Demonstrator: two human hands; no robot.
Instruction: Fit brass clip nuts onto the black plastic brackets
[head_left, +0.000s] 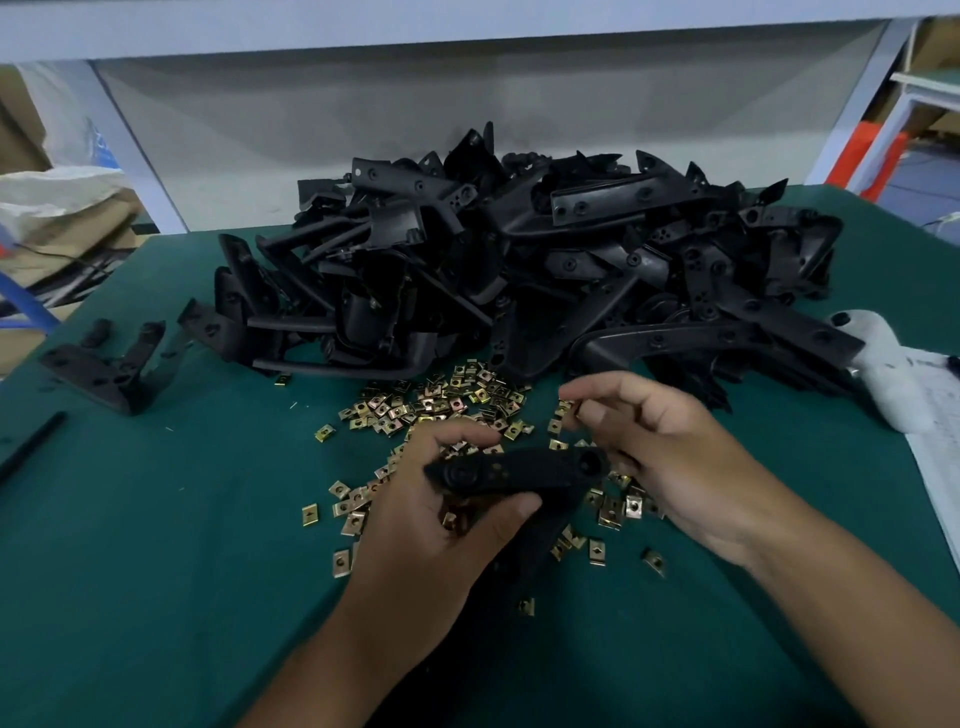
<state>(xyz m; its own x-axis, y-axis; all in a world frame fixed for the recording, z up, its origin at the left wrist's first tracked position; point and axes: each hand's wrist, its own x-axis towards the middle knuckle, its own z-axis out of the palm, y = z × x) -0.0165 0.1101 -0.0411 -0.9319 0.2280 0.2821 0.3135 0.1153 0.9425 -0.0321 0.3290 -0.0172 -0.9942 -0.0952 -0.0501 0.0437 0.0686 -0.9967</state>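
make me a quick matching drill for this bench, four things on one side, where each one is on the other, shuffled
Things:
1. bracket pile
2. loose clip nuts
3. left hand
4. white cloth

Places:
a. far right of the green mat
b. heaped at the back of the mat
c. gripping a black bracket
d. scattered in front of the heap

Pairs: 1-b, 2-d, 3-c, 4-a

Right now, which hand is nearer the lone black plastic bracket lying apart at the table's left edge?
Left. The left hand is the nearer, well right of that lone black plastic bracket and gripping another black bracket. The right hand lies farther right.
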